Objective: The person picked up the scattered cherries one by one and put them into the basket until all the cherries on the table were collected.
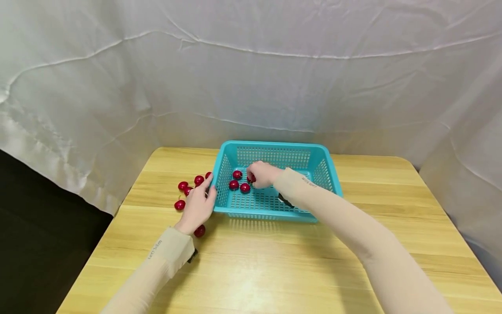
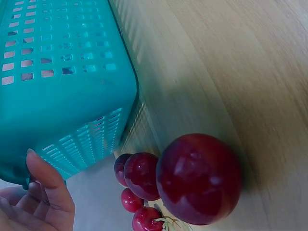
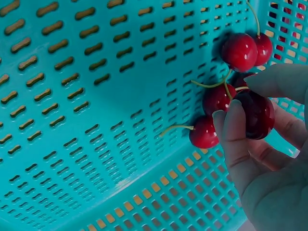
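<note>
A turquoise perforated basket point(image 1: 270, 213) stands on the table. My left hand point(image 1: 198, 208) grips its left rim, with the thumb against the rim in the left wrist view. Inside the basket, toward its left end, my right hand point(image 1: 262, 173) holds a dark red cherry point(image 3: 260, 115) between thumb and fingers. Several other cherries lie on the basket floor beside it, including one cherry point(image 1: 245, 188) and another with a green stem point(image 3: 204, 132). Outside, to the left of the basket, several cherries point(image 1: 179, 205) lie around my left hand, and one cherry point(image 1: 199, 231) sits near the wrist.
The wooden table point(image 1: 392, 244) extends to the right of the basket and in front of it. A pale curtain point(image 1: 274, 87) hangs behind, and a black area point(image 1: 39, 244) lies beyond the table's left edge.
</note>
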Motion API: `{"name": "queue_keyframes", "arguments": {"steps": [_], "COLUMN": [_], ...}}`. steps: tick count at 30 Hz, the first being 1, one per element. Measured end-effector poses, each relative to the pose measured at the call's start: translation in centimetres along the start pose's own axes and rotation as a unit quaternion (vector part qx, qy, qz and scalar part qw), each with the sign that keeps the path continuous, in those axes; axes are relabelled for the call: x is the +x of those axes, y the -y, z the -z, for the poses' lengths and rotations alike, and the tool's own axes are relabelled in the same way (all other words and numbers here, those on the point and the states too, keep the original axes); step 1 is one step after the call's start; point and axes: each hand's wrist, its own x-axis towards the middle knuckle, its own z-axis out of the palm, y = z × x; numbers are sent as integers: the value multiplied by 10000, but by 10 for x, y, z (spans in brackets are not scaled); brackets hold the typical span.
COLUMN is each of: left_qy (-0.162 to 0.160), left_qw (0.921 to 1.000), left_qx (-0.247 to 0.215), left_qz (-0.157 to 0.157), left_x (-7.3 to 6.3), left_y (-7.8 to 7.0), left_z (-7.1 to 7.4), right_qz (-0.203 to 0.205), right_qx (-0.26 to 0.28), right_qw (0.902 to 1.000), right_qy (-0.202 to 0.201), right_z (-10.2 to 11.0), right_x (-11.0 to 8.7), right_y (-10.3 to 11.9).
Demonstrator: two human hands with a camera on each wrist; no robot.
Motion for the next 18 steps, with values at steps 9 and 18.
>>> {"name": "queue_keyframes", "arguments": {"steps": [9, 18], "left_qy": [-34, 7], "left_qw": [10000, 10000], "left_qx": [17, -2], "left_qz": [-3, 41], "left_x": [0, 0], "left_y": [-1, 0], "left_z": [-2, -1], "right_qz": [-129, -82], "right_qx": [-73, -142], "right_qw": [9997, 9995], "right_qy": [177, 287], "right_z": [-6, -10], "right_x": [3, 5], "right_y": [0, -5]}}
